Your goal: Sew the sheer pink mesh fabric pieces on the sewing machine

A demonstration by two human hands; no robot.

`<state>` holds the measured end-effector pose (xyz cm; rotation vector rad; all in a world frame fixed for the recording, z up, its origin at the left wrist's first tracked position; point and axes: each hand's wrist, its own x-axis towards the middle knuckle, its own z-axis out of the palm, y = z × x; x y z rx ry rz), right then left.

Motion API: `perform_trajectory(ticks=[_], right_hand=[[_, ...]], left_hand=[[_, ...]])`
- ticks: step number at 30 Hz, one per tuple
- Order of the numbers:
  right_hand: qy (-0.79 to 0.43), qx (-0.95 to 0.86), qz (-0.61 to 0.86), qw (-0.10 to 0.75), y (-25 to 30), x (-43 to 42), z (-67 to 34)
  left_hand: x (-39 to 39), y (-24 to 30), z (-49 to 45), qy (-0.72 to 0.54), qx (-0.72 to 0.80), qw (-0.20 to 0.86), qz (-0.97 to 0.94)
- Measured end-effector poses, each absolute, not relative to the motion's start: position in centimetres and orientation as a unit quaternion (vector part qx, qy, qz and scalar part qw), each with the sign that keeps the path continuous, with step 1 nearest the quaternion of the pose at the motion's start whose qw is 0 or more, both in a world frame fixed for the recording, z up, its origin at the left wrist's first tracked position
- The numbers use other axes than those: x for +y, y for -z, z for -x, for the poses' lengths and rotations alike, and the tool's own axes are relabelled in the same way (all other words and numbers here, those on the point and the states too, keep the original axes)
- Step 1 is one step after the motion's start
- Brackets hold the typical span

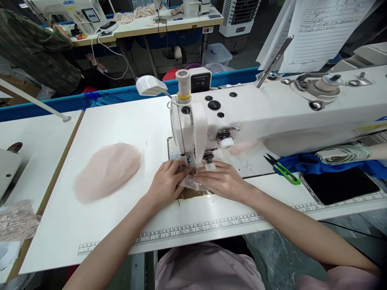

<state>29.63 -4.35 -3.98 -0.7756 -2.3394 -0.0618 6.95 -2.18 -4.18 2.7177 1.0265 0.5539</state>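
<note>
Both hands meet under the head of a white sewing machine (189,129), close to the needle area. My left hand (165,180) is on the left of the presser foot, its thumb and fingers closed on a small piece of sheer fabric (193,184). From the other side, my right hand (225,180) grips the same fabric with its fingers pressed together. The fabric lies over the needle plate, and its part beneath the foot is hidden by the fingers. Further left, a sheer pink fabric piece (107,171) rests flat on the white table (121,225).
Green thread snips (284,171), a black-screened phone (340,185) and a blue cloth (302,161) lie at the right. A ruler strip (211,228) runs along the front edge. Handwritten sheets (326,32) hang above the machine. A person in a plaid sleeve (36,44) is beyond.
</note>
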Motion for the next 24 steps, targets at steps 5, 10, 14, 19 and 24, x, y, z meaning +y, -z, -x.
perform_trajectory(ticks=[5, 10, 14, 19, 24], right_hand=[[-0.092, -0.844, 0.354, 0.392, 3.7, -4.3, -29.2], [-0.066, -0.877, 0.300, 0.370, 3.8, -4.5, -29.5], [-0.049, -0.886, 0.282, 0.365, 3.8, -4.6, -29.7], [-0.068, -0.861, 0.324, 0.386, 3.7, -4.4, -29.5], [-0.148, -0.799, 0.425, 0.398, 3.8, -4.0, -29.0]], left_hand=[[-2.0, 3.8, -6.9, -0.191, 0.358, 0.136, -0.904], [-2.5, 3.8, -6.8, -0.200, 0.279, 0.034, -0.939], [-2.8, 4.0, -6.9, -0.222, 0.258, -0.024, -0.940], [-2.5, 4.2, -6.8, -0.201, 0.319, 0.049, -0.925], [-1.8, 4.0, -6.7, -0.203, 0.379, 0.192, -0.882]])
